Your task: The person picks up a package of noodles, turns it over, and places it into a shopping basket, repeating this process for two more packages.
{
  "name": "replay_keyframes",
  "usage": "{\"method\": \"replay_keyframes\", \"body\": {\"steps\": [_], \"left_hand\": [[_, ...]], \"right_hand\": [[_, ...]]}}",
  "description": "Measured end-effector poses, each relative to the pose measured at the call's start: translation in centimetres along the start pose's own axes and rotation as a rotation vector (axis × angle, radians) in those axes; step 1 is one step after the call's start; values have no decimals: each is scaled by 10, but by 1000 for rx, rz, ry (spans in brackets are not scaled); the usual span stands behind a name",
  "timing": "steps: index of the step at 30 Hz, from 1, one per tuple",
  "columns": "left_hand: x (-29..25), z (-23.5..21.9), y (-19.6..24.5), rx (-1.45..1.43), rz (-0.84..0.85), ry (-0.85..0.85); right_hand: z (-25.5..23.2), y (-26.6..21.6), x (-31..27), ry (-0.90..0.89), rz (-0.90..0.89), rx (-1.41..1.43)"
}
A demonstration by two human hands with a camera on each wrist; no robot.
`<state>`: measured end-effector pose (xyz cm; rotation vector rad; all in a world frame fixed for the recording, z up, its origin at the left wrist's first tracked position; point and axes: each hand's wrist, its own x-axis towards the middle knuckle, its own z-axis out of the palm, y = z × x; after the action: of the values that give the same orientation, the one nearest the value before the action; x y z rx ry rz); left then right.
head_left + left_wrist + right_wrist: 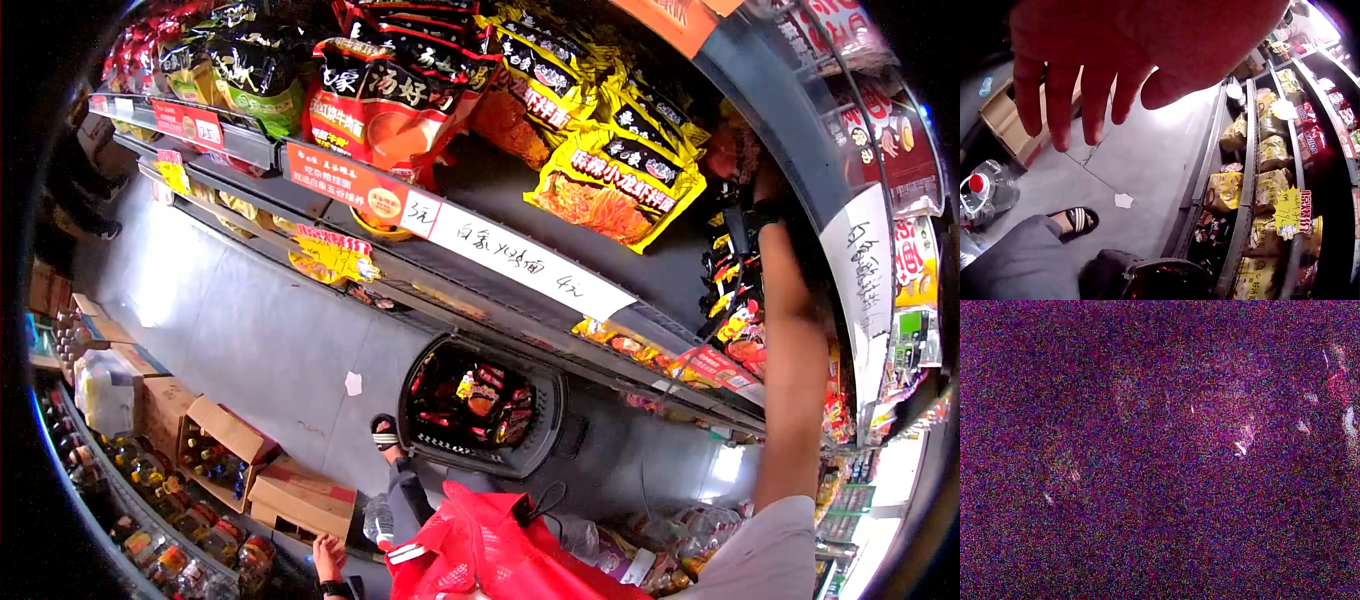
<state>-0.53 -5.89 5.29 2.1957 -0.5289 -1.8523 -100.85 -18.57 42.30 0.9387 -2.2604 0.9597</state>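
My right arm reaches deep into the shelf at the upper right of the head view. The right hand (732, 152) is in dark shadow at the back, and I cannot tell whether it holds anything. Black noodle packets (738, 285) lie just below that arm, with yellow noodle packets (625, 180) to their left. The right wrist view is almost wholly dark and grainy. Down by my side hangs the left hand (328, 560), holding nothing. In the left wrist view this hand (1104, 56) has loosely extended fingers over the floor.
A black shopping basket (553, 405) with dark packets inside stands on the floor below the shelf. Red noodle packets (395, 115) sit farther left on the shelf. Cardboard boxes (300, 497) and bottles (160, 480) line the opposite side. A large plastic bottle (999, 187) stands near my leg.
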Motion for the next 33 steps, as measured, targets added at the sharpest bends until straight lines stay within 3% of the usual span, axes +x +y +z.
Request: {"method": "replay_keyframes", "body": {"steps": [5,8,11,12,14,15,16,19,22,24,25,26,29,30,32,33], "left_hand": [[-3,17,44,-67,111,-127],[-3,39,98,-7,223,-180],[-27,78,172,132,433,-369],[-37,95,194,159,493,-447],[-63,128,234,233,658,-579],[-91,149,257,347,805,-616],[-124,166,278,465,945,-658],[-221,203,321,655,1335,-889],[-286,231,321,674,1707,-1033],[-313,247,310,837,1937,-939],[-316,254,300,1000,1914,-944],[-320,257,290,1063,2033,-823],[-295,264,270,817,2082,-830],[-306,258,272,793,1913,-900],[-308,253,255,356,1065,-1075],[-305,251,254,331,1096,-1030]], "right_hand": [[-58,-3,-27,-22,452,720],[-87,-13,-67,-33,667,1014],[-111,-32,-118,-64,786,1201],[-120,-64,-141,-68,815,1236],[-150,-154,-192,81,958,1095],[-164,-173,-216,-52,994,1225],[-171,-172,-242,-38,880,1185],[-189,-224,-316,-114,813,1006],[-201,-280,-381,-232,871,1016],[-203,-304,-408,-272,975,1155],[-205,-317,-418,-283,1019,1218],[-208,-326,-422,-284,1046,1269],[-227,-341,-425,-324,1022,1330],[-233,-346,-425,-321,967,1357],[-246,-340,-428,-354,897,1533],[-249,-335,-431,-329,799,1347]]}}
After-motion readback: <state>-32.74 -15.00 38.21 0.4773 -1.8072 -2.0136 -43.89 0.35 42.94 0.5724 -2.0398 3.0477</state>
